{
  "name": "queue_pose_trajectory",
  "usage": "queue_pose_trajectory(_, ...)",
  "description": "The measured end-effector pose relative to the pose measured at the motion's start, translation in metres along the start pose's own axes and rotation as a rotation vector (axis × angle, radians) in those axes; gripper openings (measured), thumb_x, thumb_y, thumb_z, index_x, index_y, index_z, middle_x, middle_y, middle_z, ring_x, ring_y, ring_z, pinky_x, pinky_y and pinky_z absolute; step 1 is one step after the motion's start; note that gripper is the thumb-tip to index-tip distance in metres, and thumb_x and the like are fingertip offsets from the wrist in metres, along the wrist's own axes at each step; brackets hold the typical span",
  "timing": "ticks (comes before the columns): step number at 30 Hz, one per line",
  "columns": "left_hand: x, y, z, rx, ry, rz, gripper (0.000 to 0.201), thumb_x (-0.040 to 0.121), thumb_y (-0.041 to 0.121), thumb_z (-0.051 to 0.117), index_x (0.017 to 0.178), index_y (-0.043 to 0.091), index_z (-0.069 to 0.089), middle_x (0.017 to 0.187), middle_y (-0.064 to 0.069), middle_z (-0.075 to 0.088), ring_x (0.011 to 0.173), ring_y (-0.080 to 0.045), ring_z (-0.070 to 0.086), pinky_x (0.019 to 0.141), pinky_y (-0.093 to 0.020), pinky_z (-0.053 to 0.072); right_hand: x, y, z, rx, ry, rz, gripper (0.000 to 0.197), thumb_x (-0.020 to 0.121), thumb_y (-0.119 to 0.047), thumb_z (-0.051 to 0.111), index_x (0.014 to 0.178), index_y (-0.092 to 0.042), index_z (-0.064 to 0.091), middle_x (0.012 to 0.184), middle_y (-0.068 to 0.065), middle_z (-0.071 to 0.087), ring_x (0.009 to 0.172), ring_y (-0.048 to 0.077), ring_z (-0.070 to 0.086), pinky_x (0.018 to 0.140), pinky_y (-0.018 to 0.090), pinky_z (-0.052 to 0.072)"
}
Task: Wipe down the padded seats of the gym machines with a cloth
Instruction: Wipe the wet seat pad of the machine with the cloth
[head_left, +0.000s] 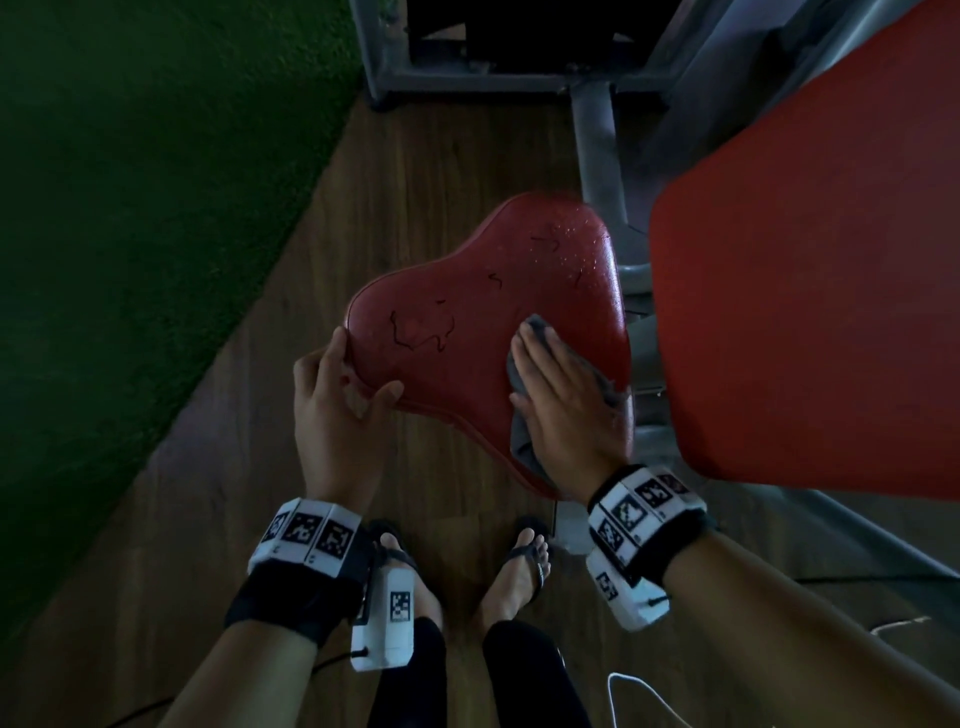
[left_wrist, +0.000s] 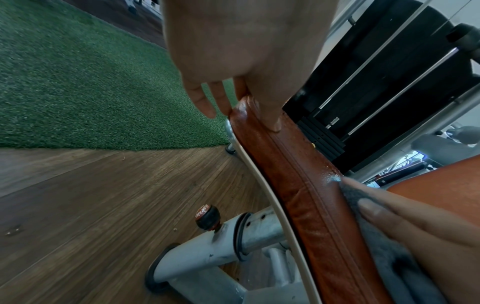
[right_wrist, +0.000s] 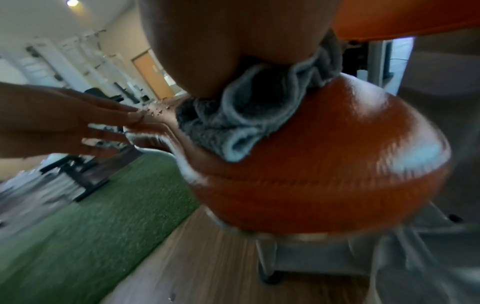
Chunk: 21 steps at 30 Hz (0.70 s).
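A red padded seat (head_left: 467, 322) with cracks and water droplets fills the middle of the head view. My left hand (head_left: 337, 395) grips its near-left edge, thumb on top and fingers under the rim; the left wrist view shows the thumb (left_wrist: 270, 115) on the seat's edge (left_wrist: 298, 181). My right hand (head_left: 561, 395) lies flat with straight fingers on a grey cloth (head_left: 522, 431), pressing it onto the right side of the seat. The right wrist view shows the cloth (right_wrist: 249, 115) bunched under the palm on the seat (right_wrist: 324, 164).
A large red back pad (head_left: 810, 291) stands close on the right. The grey machine frame (head_left: 597, 135) and weight stack (left_wrist: 376, 86) lie behind the seat. A seat post with a black knob (left_wrist: 207, 216) sits beneath. Green turf (head_left: 130, 208) borders the wood floor (head_left: 208, 519) on the left.
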<state>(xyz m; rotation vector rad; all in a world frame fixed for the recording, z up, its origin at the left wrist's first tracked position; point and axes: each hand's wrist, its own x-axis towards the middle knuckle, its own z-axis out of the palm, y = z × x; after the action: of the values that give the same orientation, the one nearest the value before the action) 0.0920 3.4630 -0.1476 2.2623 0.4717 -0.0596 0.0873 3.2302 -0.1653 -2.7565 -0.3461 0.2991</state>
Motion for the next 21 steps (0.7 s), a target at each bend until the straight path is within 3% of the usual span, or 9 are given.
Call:
queue_pose_trajectory(5,0.0,0.0,0.001,0.001,0.015,0.002,0.078,0.08,0.028,0.078,0.147,0.019,0.04,0.131,0.0,0.044,0.11,-0.005,0.043,0.085,-0.026,0.04,0.052,-0.001,-0.014,-0.019,-0.005,-0.094,0.057,0.1,-0.034,0.029,0.149,-0.005,0.035,0.158,0.009,0.03,0.147,0.027,0.022,0.118,0.044,0.024)
queue_pose_trajectory(9,0.0,0.0,0.001,-0.001,0.015,0.006,0.078,0.079,0.027,0.078,0.147,0.018,0.04,0.131,-0.001,0.044,0.111,-0.005,0.044,0.086,-0.024,0.039,0.089,-0.007,-0.022,-0.04,-0.044,-0.072,0.055,0.104,-0.031,0.033,0.153,-0.009,0.023,0.162,0.005,0.016,0.15,0.022,0.008,0.122,0.04,0.013)
queue_pose_trajectory(17,0.0,0.0,-0.001,0.006,0.01,0.005,0.079,0.078,0.025,0.08,0.146,0.017,0.042,0.13,-0.001,0.045,0.108,-0.003,0.042,0.081,-0.022,0.037,0.052,0.001,0.002,-0.069,-0.015,-0.186,0.055,0.103,-0.034,0.032,0.153,-0.013,0.023,0.162,0.001,0.015,0.15,0.019,0.01,0.118,0.044,0.022)
queue_pose_trajectory(21,-0.001,0.001,-0.001,-0.003,0.01,0.001,0.079,0.078,0.023,0.08,0.147,0.017,0.04,0.129,0.001,0.044,0.109,-0.001,0.04,0.082,-0.018,0.035,0.065,0.001,-0.008,-0.083,-0.051,-0.208,0.058,0.102,-0.037,0.028,0.154,-0.014,0.02,0.163,0.001,0.014,0.15,0.018,0.008,0.119,0.043,0.022)
